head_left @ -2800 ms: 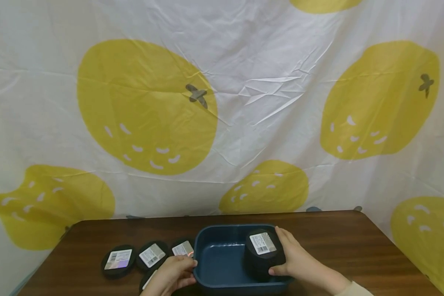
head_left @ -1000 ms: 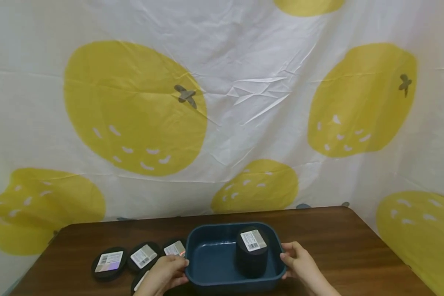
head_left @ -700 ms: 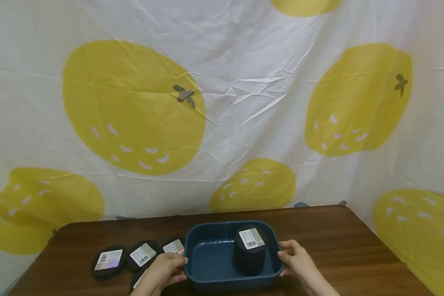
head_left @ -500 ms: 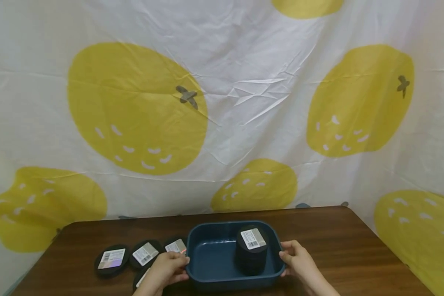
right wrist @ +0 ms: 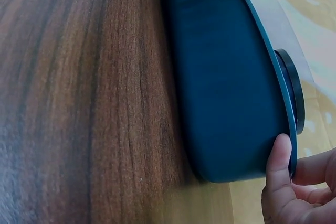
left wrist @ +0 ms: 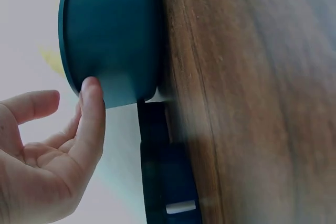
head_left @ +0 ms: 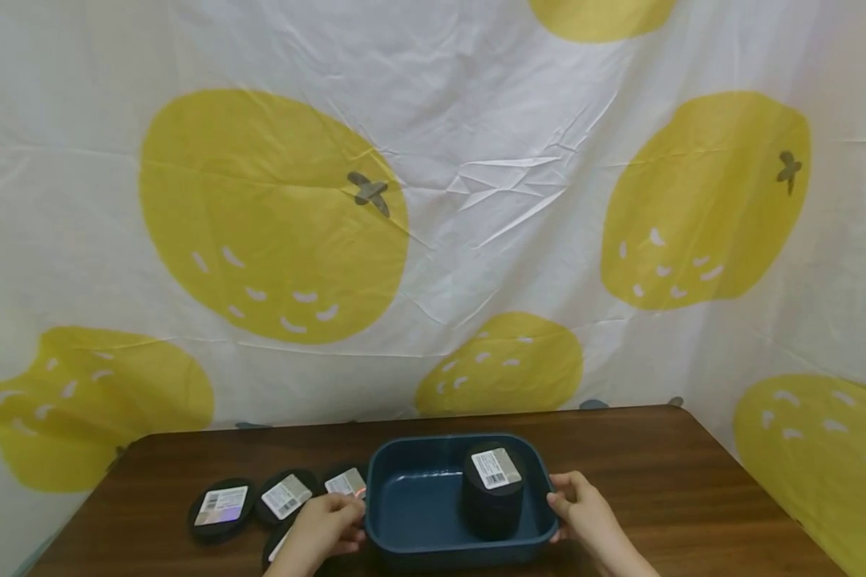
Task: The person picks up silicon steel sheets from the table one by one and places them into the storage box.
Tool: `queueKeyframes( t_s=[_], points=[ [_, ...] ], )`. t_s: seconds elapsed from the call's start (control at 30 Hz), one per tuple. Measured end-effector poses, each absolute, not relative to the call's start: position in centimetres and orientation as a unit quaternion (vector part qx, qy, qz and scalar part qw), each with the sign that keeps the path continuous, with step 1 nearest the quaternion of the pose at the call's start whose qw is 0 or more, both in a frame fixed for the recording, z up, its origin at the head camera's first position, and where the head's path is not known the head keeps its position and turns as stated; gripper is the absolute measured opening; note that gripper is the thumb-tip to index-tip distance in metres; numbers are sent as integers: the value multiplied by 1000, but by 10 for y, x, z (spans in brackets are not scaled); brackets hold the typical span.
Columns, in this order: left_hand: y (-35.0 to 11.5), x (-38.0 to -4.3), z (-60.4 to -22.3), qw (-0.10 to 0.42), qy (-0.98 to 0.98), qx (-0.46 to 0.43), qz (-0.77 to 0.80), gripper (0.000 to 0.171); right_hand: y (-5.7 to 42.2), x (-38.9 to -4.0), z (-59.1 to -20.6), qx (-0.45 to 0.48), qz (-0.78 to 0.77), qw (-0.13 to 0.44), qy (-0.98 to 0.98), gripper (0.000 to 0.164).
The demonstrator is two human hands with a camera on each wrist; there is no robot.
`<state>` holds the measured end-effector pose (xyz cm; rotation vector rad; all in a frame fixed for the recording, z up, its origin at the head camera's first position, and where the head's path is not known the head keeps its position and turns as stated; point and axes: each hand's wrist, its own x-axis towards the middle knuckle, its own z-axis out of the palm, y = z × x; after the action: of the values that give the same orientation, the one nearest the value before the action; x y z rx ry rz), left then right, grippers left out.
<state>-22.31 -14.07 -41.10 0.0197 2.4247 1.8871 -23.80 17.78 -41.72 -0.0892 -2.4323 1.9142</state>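
A dark blue rectangular bin (head_left: 418, 513) stands on the brown table. Inside its right half is a tall black cylinder (head_left: 492, 513), perhaps a stack, with a white label on top. My right hand (head_left: 588, 517) pinches the bin's right end, one digit against the outer wall and another at the rim in the right wrist view. At the opposite end is my left hand (head_left: 321, 529). In the left wrist view one of its fingertips touches the outer wall, while another digit stands apart from the rim. Beside that hand lie several flat black round containers (head_left: 220, 513) with white labels, one partly covered by it.
The wooden table (head_left: 657, 473) reaches back to a white curtain (head_left: 476, 120) printed with big yellow fruit. Close to the bin's left end sits one of the labelled black rounds (head_left: 345, 481), partly hidden by the rim.
From 2.8 seconds ago, my right hand has left the black cylinder and moved onto the bin's right end. My left hand has loosened slightly at the rim lately. The bin stays put.
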Motion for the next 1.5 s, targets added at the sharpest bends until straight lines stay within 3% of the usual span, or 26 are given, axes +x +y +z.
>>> queueKeyframes(
  t_s=[0.4,0.6,0.73,1.5],
  points=[
    [-140,-211,-406,-51,942,58,328,35,179,-237,-418,-26,621,22,-783,28],
    [-145,-212,-413,-92,938,136,304,53,179,-237,-418,-25,620,25,-784,29],
    [-149,-213,-412,-111,945,144,272,68,180,-237,-418,-22,618,27,-785,29],
    [-201,-217,-405,-67,974,106,187,95,179,-239,-418,-22,617,30,-786,28]
  ],
)
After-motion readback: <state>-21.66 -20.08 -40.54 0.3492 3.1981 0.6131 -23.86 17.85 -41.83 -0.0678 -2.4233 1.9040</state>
